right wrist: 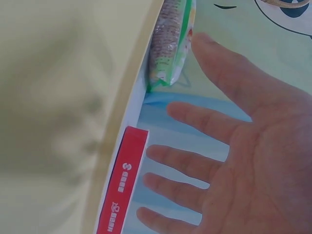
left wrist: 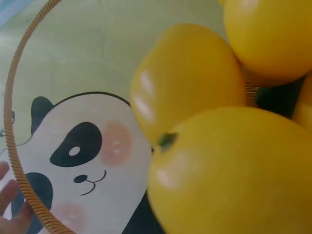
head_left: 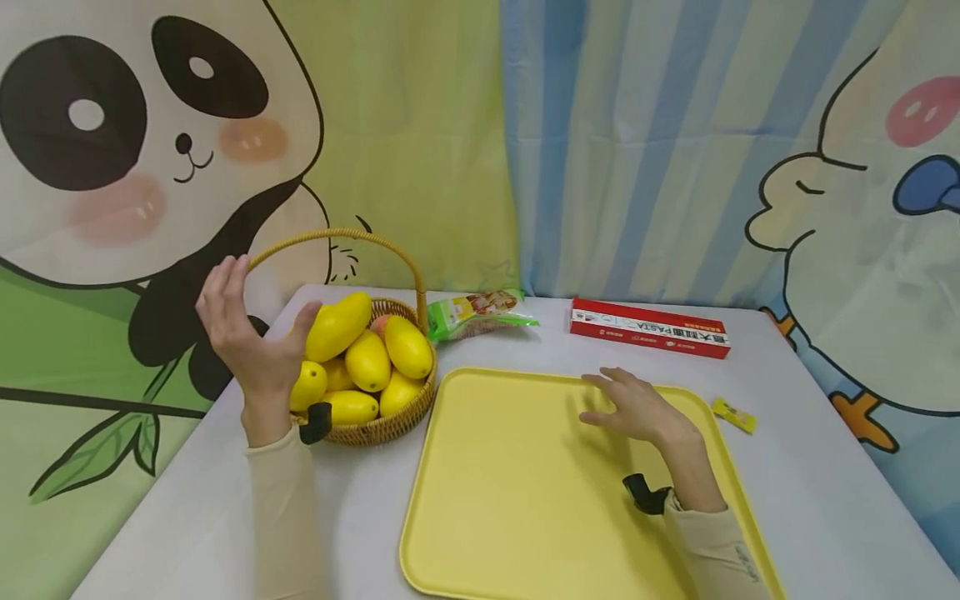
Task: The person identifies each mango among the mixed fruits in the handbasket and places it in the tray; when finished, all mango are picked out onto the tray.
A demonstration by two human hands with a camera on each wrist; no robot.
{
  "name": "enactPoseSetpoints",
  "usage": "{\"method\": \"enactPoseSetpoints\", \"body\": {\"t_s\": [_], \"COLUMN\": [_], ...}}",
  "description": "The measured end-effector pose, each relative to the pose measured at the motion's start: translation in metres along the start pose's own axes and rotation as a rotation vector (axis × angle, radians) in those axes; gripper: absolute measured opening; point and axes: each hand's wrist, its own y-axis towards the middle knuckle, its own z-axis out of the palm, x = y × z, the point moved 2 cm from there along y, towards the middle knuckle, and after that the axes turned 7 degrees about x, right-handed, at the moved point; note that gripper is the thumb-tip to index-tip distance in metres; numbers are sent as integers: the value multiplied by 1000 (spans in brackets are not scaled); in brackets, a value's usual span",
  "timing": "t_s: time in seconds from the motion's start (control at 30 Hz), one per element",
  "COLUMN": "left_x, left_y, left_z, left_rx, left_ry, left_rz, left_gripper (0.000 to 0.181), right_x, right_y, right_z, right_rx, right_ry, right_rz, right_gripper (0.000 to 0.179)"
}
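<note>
My left hand (head_left: 258, 350) is raised at the left side of a wicker basket (head_left: 397, 421), thumb spread apart from the fingers and nothing held. Its fingertips overlap the low end of the basket's arched handle (head_left: 352, 235). Several yellow mangoes (head_left: 367, 361) fill the basket, and a reddish round fruit (head_left: 382, 325) peeks out behind them. In the left wrist view, a large mango (left wrist: 234, 170) fills the lower right, with the fingertips (left wrist: 9, 195) beside the handle. Palm downward, my right hand (head_left: 637, 408) hovers over a yellow tray (head_left: 517, 467), fingers spread and holding nothing.
Behind the tray lie a red and white pasta box (head_left: 649, 327) and a green-edged plastic food packet (head_left: 480, 314). A small yellow sachet (head_left: 734, 415) rests by the tray's right edge. Cartoon-printed curtains (head_left: 420, 150) hang behind the white table (head_left: 367, 517).
</note>
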Motion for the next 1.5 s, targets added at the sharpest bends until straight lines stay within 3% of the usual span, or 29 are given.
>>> {"method": "enactPoseSetpoints", "body": {"t_s": [0.1,0.2,0.33,0.5,0.63,0.7,0.8,0.87,0.93,1.03,1.17,1.5], "left_x": [11,19,27,36,46,51,60,65,68,72,79,82], "left_y": [-2,-2,6,16,16,15,12,8,6,2,-3,-8], "left_z": [-3,-8,-20,-36,-45,-46,-45,-43,-40,-38,-39,-31], "left_rx": [102,164,169,183,213,242,280,269,216,125,60,80], "left_ry": [38,56,6,-112,-120,-173,-401,-575,-730,-830,-831,-758], "left_rz": [-33,-53,-131,-328,-392,-423,-521,-591,-641,-680,-741,-828], "left_gripper": [91,89,78,66,49,39,28,25,25,27,29,37], "right_x": [0,-1,-2,-1,1,2,3,3,2,2,3,2], "right_y": [0,0,-2,1,3,4,6,7,8,8,10,12], "right_z": [3,5,4,2,0,-1,0,2,5,9,11,11], "right_rx": [6,8,7,20,43,54,66,72,73,82,101,120], "right_ry": [17,28,33,28,24,27,43,49,51,51,49,42], "right_rz": [3,11,28,36,53,59,63,58,52,52,63,91], "right_gripper": [64,64,64,64,66,66,65,66,66,66,67,67]}}
